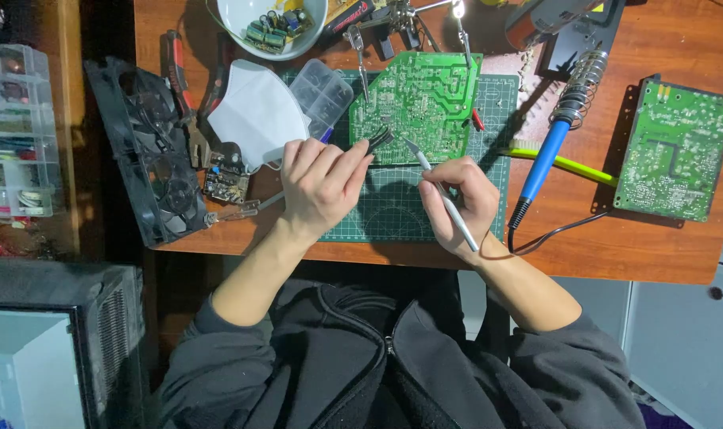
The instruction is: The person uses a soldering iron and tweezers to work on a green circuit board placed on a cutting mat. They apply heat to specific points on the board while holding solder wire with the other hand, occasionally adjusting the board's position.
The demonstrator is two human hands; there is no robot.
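While your left hand gripped black tweezers & right hand pinched a white pick, you needed both tips steady on the green PCB.

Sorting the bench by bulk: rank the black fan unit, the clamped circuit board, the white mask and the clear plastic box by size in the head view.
1. Black fan unit
2. Clamped circuit board
3. White mask
4. Clear plastic box

Circuit board on cutting mat; soldering iron right; mask left.
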